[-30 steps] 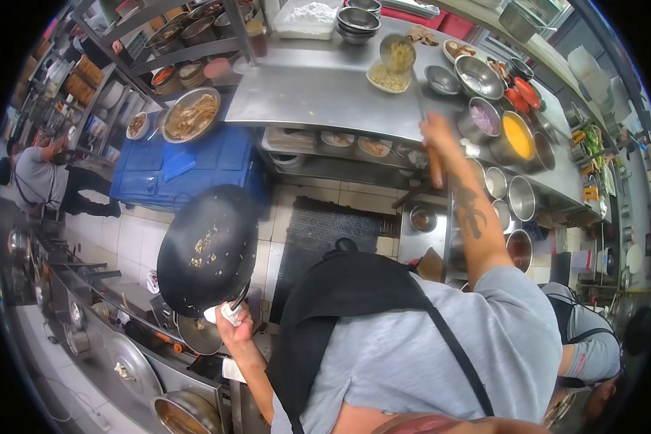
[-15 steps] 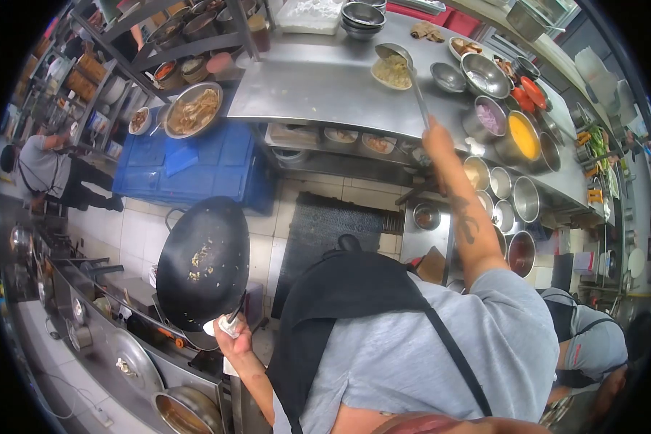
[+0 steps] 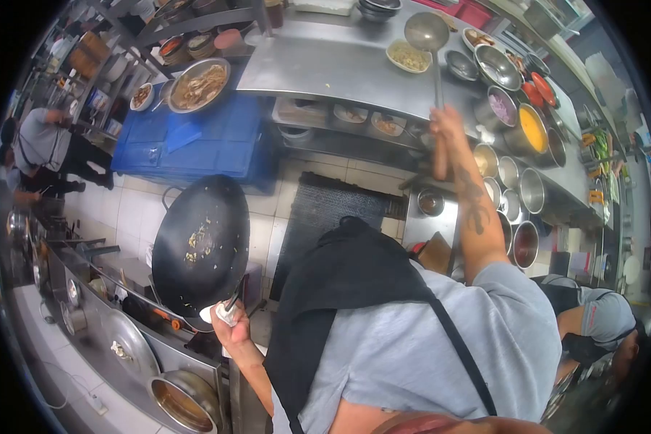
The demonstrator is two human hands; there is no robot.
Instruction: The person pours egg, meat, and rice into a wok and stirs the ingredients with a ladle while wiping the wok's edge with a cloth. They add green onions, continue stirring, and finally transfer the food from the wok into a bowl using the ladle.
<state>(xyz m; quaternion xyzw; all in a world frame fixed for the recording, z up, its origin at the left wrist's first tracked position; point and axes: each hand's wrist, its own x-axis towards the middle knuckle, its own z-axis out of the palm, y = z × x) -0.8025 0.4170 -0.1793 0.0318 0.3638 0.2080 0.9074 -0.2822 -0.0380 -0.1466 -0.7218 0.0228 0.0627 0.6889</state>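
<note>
Now the right hand [image 3: 445,124], fingers closed round the long steel ladle [image 3: 427,30], has lifted its round bowl clear of the heaped plate [image 3: 409,56] at the steel tabletop's [image 3: 325,65] far edge; serving looks done. The left hand's [image 3: 228,318] fingers grip the black wok [image 3: 201,246], nearly empty, by its cloth-wrapped handle.

Wok handle [image 3: 234,298] hidden under rag [image 3: 220,313] (left hand [image 3: 231,330] round it); ladle [image 3: 427,30] contents indiscernible; co-worker [image 3: 597,325] cut by edge.
</note>
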